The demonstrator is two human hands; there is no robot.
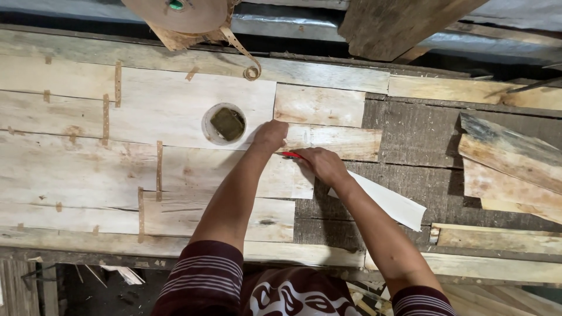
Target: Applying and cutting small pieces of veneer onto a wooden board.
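Note:
Pale wood veneer sheets (175, 111) lie side by side across a rough workbench, joined with strips of brown paper tape (159, 169). My left hand (270, 134) presses down on a veneer piece (333, 142) near the middle of the bench, fingers curled. My right hand (321, 164) sits just beside it, closed around a small red-handled tool (289, 154) whose tip rests at the veneer's edge. A narrow white strip (389, 202) lies under my right forearm.
A small white tub (223, 124) holding a dark sponge stands just left of my left hand. A roll of brown tape (181, 14) hangs at the back with a loose curl. Loose veneer pieces (509, 169) are stacked at the right. Dark board (410, 129) shows between sheets.

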